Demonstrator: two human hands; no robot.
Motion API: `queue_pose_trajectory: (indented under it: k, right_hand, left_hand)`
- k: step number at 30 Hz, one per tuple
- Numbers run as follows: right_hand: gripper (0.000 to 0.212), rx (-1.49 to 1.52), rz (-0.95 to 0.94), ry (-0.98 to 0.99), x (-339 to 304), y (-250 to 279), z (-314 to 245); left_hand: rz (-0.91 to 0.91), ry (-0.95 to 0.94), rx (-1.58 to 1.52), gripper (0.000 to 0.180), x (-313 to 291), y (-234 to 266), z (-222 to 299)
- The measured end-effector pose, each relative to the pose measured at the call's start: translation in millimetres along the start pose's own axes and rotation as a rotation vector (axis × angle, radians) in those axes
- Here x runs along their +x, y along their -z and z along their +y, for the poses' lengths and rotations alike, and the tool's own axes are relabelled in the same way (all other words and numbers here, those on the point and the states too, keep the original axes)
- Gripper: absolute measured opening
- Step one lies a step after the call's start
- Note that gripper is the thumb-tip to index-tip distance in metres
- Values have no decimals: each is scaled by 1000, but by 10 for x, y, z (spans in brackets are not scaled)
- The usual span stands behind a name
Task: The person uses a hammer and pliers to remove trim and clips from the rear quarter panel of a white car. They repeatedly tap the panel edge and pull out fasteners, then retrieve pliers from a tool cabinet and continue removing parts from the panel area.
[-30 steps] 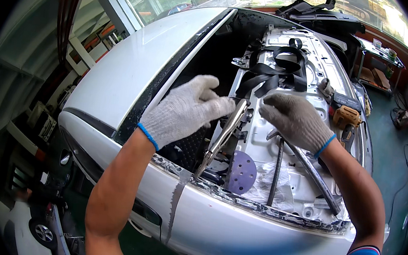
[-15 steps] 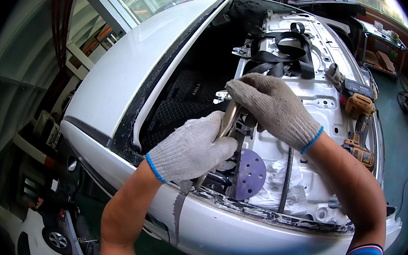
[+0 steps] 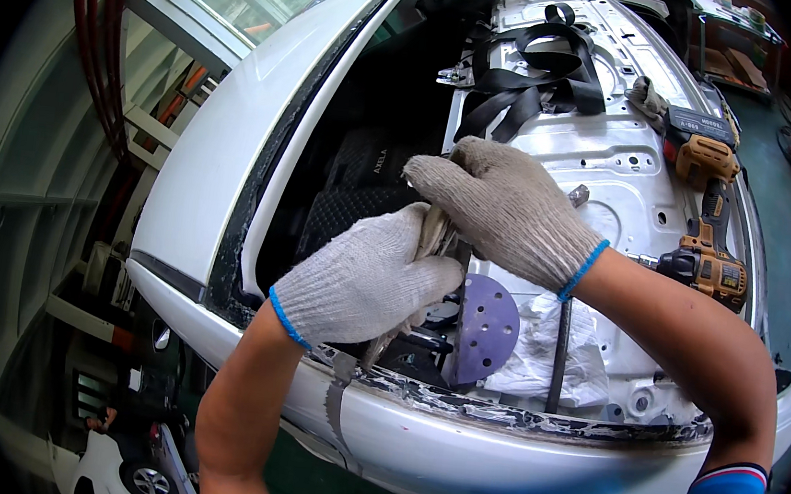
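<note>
Both my hands wear knitted gloves with blue cuffs and meet above the rear opening of a white car body (image 3: 508, 461). My left hand (image 3: 364, 268) is closed around a long, worn metallic tool (image 3: 433, 232), whose kind I cannot make out. Its lower end shows beneath the glove, close to the body edge. My right hand (image 3: 506, 206) has its fingers bent together at the tool's upper end. What those fingers pinch, if anything, is hidden. Just right of my left hand is a purple perforated sanding disc (image 3: 488, 332).
A dark rod (image 3: 559, 361) and crumpled white sheet (image 3: 568, 347) lie beside the disc. Black straps (image 3: 552, 85) loop over the bare metal panel (image 3: 614, 188). A cordless drill (image 3: 702, 265) rests at the right, below another battery tool (image 3: 704, 154). The scraped body edge (image 3: 532, 416) runs in front.
My right hand has shifted left and now covers more of the tool's upper end. My left hand keeps its hold. The whole view has shifted slightly.
</note>
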State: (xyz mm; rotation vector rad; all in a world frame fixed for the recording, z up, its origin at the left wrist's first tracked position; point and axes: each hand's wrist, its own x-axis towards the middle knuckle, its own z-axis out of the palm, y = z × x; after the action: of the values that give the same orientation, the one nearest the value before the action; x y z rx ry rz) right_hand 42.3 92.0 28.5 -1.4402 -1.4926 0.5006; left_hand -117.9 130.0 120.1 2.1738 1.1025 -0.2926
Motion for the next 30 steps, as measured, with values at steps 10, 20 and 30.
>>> queue_pose_trajectory:
  k: [10, 20, 30]
  right_hand:
    - [31, -111, -63, -121, -460, 189, -136]
    - [31, -149, -78, -2, -79, -2, -191]
    - [70, 296, -112, -154, -34, 90, -71]
  left_hand:
    - [-92, -203, 223, 47, 46, -110, -127]
    - [117, -363, 268, 42, 40, -89, -370]
    - [59, -108, -99, 40, -69, -53, -237]
